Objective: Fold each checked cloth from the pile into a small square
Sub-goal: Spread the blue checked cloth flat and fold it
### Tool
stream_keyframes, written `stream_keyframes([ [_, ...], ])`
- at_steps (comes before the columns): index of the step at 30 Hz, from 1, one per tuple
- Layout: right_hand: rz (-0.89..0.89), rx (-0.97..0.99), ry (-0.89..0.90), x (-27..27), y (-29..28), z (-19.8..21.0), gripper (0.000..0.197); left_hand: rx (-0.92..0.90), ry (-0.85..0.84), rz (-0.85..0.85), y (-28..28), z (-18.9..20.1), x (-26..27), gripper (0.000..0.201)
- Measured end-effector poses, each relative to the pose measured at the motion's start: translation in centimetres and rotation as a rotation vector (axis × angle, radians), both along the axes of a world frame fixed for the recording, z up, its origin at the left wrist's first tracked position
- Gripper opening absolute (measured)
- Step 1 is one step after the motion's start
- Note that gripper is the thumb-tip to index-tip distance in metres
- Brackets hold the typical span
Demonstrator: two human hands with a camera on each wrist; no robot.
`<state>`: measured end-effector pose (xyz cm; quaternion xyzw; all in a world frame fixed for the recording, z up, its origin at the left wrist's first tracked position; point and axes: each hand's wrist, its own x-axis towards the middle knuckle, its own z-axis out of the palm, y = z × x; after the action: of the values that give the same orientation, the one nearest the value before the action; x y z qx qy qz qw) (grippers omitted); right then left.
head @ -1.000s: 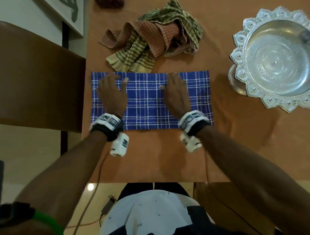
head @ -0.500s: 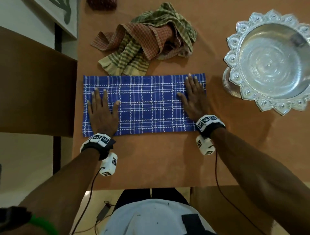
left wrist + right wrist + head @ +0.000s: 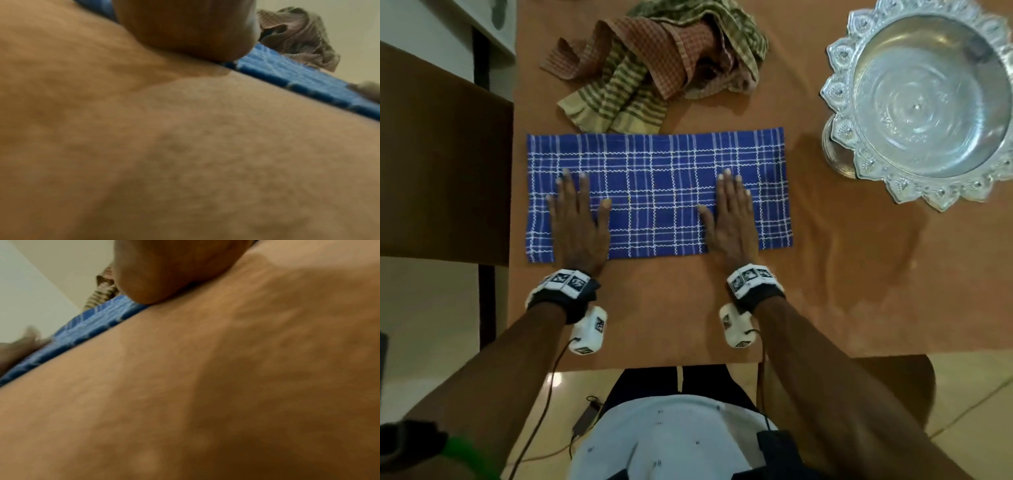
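A blue checked cloth (image 3: 657, 192) lies flat on the brown table (image 3: 671, 308) as a wide rectangle. My left hand (image 3: 578, 219) presses flat on its left part, fingers straight. My right hand (image 3: 732, 216) presses flat on its right part, fingers straight too. Behind the blue cloth sits the pile (image 3: 654, 65) of crumpled checked cloths, olive-striped and red-brown. In the left wrist view the blue cloth (image 3: 287, 71) shows edge-on under my palm (image 3: 185, 29), with the pile (image 3: 296, 37) beyond. The right wrist view shows the blue cloth (image 3: 90, 327) below my palm (image 3: 174, 267).
An ornate silver bowl (image 3: 924, 99) stands at the table's back right. A dark wooden chair (image 3: 441, 164) is by the table's left edge. Bare table runs between the cloth and the near edge (image 3: 661, 366). Cables hang from both wrists.
Both hands slid outward from the cloth's middle towards its ends, then came back towards me and somewhat inward. The cloth stays flat in the same place.
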<state>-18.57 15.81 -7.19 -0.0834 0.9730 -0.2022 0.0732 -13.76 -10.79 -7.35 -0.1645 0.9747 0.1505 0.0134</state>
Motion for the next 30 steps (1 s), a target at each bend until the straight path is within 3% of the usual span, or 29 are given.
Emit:
stream_keyframes([
  [5, -0.053, 0.051, 0.019, -0.1, 6.5, 0.1, 0.07, -0.042, -0.016, -0.037, -3.1, 0.5, 1.9, 0.07],
  [11, -0.11, 0.056, 0.017, 0.6, 9.7, 1.0, 0.076, -0.131, -0.071, -0.031, -4.2, 1.9, 3.0, 0.075],
  [13, -0.009, 0.037, 0.061, 0.9, 5.9, 1.7, 0.074, -0.132, -0.016, -0.106, -2.3, 2.1, 1.5, 0.072],
  [17, 0.27, -0.088, 0.054, -0.3, -6.3, 2.5, 0.059, 0.141, 0.106, -0.282, 4.7, 2.8, -3.9, 0.062],
  [20, 0.325, -0.025, -0.018, -3.5, -9.5, 1.7, 0.063, 0.259, 0.053, -0.164, 6.1, 1.9, -6.5, 0.067],
  [24, 0.371, 0.042, 0.003, -7.0, -6.1, 0.5, 0.059, 0.029, -0.004, -0.156, 2.8, 0.3, -5.5, 0.073],
  [30, 0.032, 0.062, 0.046, -8.2, 3.7, 0.2, 0.068, -0.086, -0.014, 0.028, -3.7, 0.9, -4.0, 0.076],
])
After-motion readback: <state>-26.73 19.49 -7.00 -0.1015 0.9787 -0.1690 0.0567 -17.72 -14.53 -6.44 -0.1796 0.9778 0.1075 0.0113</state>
